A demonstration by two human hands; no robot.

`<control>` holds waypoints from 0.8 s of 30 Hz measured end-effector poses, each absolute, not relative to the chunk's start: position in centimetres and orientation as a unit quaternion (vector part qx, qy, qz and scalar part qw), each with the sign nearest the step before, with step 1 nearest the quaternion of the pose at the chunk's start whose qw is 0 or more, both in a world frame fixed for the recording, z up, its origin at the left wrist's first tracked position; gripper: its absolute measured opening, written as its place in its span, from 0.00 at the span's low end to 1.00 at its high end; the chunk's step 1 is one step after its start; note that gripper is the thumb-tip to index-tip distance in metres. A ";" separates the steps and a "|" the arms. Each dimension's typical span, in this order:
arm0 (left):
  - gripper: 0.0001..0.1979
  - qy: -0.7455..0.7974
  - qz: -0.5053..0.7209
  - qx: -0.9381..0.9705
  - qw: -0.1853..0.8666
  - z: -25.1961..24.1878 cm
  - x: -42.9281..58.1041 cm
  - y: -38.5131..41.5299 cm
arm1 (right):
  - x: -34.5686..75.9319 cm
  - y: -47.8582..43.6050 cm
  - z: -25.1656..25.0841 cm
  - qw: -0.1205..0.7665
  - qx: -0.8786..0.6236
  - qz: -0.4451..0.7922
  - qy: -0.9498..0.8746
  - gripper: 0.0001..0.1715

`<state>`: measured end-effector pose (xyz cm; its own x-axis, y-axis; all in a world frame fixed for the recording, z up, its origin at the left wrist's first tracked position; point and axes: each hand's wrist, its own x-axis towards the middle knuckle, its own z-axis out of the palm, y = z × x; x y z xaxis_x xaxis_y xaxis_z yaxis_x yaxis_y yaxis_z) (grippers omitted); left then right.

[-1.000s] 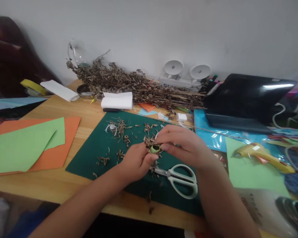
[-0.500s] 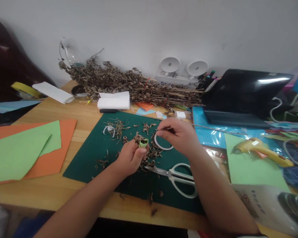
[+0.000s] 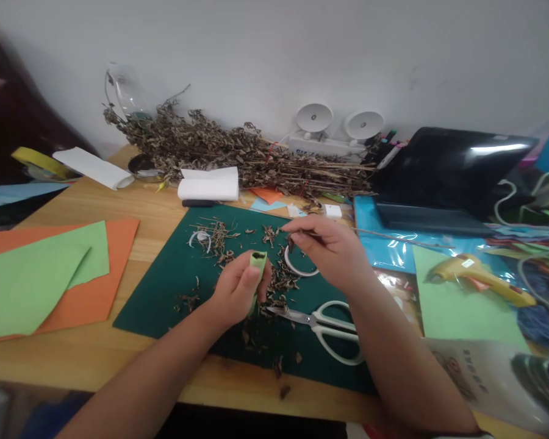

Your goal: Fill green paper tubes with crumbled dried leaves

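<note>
"What's in the left hand [image 3: 235,286]?"
"Its fingers are closed around a green tube [image 3: 258,262], just below the centre of the frame, open end upward."
"And the right hand [image 3: 332,249]?"
"Fingers pinching a thin stem [image 3: 393,236], right of centre; scissors [image 3: 310,319] lie on the green mat [image 3: 165,299] below."

Tube [image 3: 257,261]: light green, dark inside. Thin stick [image 3: 393,236]: brown. Mat [image 3: 165,302]: dark green. Scissors [image 3: 312,320]: white handles, grey blades. Leaf scraps [image 3: 284,281]: brown. Paper sheets [image 3: 32,280]: light green, orange. Glue gun [image 3: 476,275]: yellow. Tabletop [image 3: 96,360]: yellowish wood grain.
</note>
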<state>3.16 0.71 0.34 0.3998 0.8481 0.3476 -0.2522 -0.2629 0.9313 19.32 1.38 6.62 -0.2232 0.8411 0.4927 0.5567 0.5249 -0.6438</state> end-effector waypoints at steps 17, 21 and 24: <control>0.21 0.194 0.442 0.841 0.244 1.9 2.4 0.2 | 17.6 -1.6 8.4 0.413 -0.336 0.105 -0.840 0.01; 0.21 0.197 0.440 0.840 0.248 1.8 2.4 0.3 | 17.7 -1.5 8.4 0.403 -0.314 0.091 -0.855 0.03; 0.21 0.199 0.438 0.840 0.251 1.9 2.4 0.2 | 17.9 -1.3 8.3 0.406 -0.295 0.085 -0.861 0.03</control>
